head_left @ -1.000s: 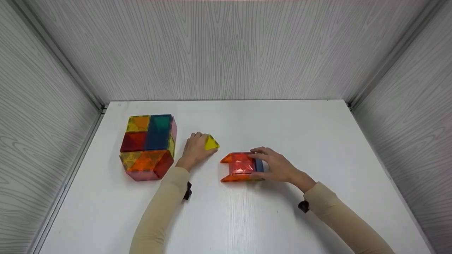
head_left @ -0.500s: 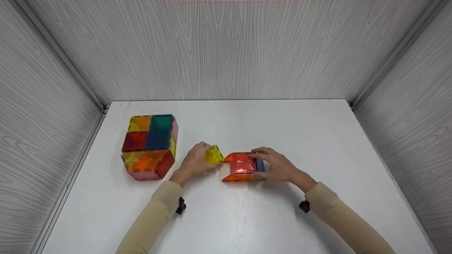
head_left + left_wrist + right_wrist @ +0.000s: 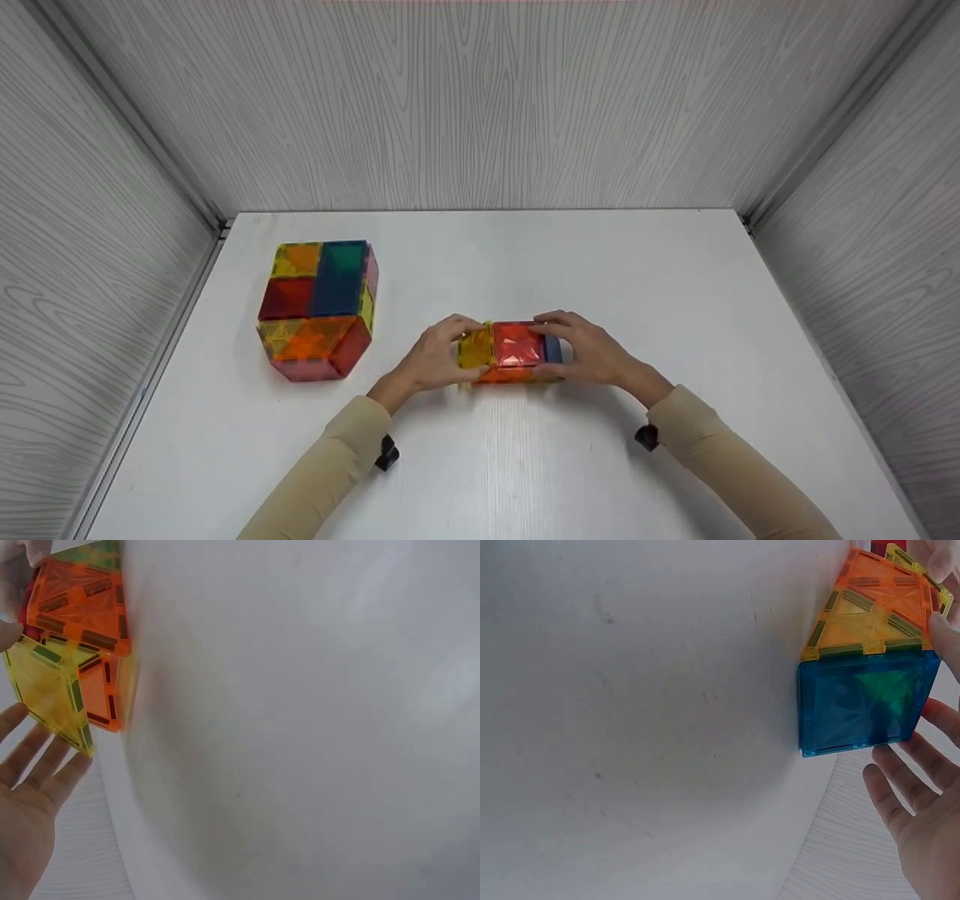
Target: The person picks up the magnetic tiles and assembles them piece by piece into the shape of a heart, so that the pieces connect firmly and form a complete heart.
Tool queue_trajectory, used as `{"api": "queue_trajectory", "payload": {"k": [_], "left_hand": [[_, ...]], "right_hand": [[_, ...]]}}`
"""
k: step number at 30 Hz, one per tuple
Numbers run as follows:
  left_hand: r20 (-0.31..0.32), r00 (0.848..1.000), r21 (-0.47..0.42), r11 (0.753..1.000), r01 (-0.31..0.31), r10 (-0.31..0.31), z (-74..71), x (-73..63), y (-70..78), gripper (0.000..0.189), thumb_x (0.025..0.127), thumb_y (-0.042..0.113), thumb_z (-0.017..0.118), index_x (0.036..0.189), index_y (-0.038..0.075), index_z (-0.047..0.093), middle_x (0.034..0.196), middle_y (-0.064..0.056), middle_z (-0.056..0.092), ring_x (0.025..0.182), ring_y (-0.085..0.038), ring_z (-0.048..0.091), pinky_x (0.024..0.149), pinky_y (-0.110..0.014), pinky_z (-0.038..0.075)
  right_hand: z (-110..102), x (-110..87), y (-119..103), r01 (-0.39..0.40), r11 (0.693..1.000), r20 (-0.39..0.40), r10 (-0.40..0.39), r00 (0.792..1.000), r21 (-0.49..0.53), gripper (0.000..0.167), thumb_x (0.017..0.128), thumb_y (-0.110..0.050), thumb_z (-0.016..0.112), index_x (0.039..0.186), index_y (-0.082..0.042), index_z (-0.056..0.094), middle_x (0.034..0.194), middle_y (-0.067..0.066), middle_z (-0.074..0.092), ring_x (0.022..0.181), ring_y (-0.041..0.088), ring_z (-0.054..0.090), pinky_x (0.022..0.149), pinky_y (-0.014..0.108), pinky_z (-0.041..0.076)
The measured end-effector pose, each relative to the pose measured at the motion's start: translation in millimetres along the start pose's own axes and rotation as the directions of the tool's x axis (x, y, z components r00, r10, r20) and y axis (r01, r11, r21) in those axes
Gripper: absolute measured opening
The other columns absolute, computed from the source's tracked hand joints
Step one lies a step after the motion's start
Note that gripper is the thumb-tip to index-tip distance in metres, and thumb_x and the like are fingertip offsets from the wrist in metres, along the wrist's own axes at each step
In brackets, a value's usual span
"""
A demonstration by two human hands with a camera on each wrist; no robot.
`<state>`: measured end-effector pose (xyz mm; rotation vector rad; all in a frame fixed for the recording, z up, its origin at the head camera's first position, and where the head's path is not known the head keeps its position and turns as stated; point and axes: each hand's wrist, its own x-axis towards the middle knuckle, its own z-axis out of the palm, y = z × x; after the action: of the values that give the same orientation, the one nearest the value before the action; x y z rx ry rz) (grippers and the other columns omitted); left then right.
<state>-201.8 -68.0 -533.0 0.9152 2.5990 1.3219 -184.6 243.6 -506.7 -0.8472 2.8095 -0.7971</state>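
Note:
My left hand (image 3: 435,360) pinches a yellow square magnetic tile (image 3: 51,694) between thumb and fingers. This tile leans at the left end of a small block of magnetic tiles (image 3: 517,346), touching its edge. Red covers the block's top, and orange tiles (image 3: 82,609) form its slanted near side. A blue square tile (image 3: 861,711) closes the right end, beside a small yellow triangle (image 3: 855,626). My right hand (image 3: 596,357) grips the block from the right, thumb on the near side and fingers at the far side. The block's far wall is mostly hidden.
A larger block of coloured magnetic tiles (image 3: 309,300) stands to the left on the white table (image 3: 495,472). Grey wood-patterned panels (image 3: 480,105) rise behind the table and at both sides.
My left hand has brought the yellow tile down and right, from beside the small block to its left end, turning it on the way. My right hand has stayed on the block.

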Motion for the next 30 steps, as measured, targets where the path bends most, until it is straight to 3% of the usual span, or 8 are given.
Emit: {"api": "queue_trajectory", "payload": {"k": [4,10,16,21,30], "left_hand": [[0.010,0.999,-0.011,0.999,-0.031,0.031,4.8,1.5,-4.7,0.057,0.086,0.021,0.084,0.137,0.008,0.062,0.138,-0.010,0.066,0.131,-0.027,0.064,0.110,-0.047,0.056],[0.033,0.999,-0.029,0.999,-0.016,0.017,6.3,2.4,-6.5,0.064,0.087,0.022,0.082,0.144,0.007,0.056,0.142,-0.012,0.063,0.133,-0.030,0.061,0.112,-0.048,0.054],[0.124,0.991,0.013,0.998,0.057,-0.058,2.0,6.6,-3.7,0.082,0.085,0.035,0.086,0.153,0.009,0.049,0.148,-0.011,0.058,0.138,-0.031,0.056,0.118,-0.049,0.050],[0.170,0.979,0.032,0.994,0.109,-0.113,-2.3,11.3,-1.5,0.082,0.084,0.037,0.089,0.152,0.014,0.050,0.146,-0.008,0.058,0.139,-0.030,0.056,0.119,-0.049,0.048],[0.174,0.981,0.022,0.996,0.083,-0.085,-5.4,11.4,-1.7,0.082,0.083,0.038,0.091,0.151,0.014,0.051,0.144,-0.009,0.058,0.137,-0.029,0.058,0.117,-0.046,0.050]], "right_hand": [[1,-0.1,1,0.010,1.000,-0.009,-0.010,1.000,0.011,0.071,0.090,-0.058,0.078,0.149,-0.022,0.061,0.156,0.007,0.055,0.145,0.032,0.052,0.114,0.058,0.050],[1,-0.1,2,-0.007,1.000,0.000,0.007,1.000,0.018,0.071,0.091,-0.057,0.078,0.150,-0.022,0.060,0.157,0.006,0.054,0.146,0.033,0.051,0.114,0.058,0.050],[-1,-0.1,2,-0.036,0.999,0.012,0.036,0.999,0.019,0.071,0.091,-0.056,0.078,0.150,-0.023,0.060,0.158,0.006,0.053,0.147,0.033,0.050,0.115,0.060,0.049],[-1,0.8,2,-0.059,0.998,0.022,0.058,0.998,0.028,0.070,0.090,-0.055,0.079,0.150,-0.025,0.060,0.160,0.004,0.052,0.149,0.033,0.048,0.117,0.059,0.047],[-3,1.5,0,-0.015,1.000,0.019,0.015,1.000,0.025,0.070,0.090,-0.053,0.080,0.150,-0.023,0.060,0.159,0.005,0.053,0.147,0.032,0.050,0.115,0.058,0.049]]}}
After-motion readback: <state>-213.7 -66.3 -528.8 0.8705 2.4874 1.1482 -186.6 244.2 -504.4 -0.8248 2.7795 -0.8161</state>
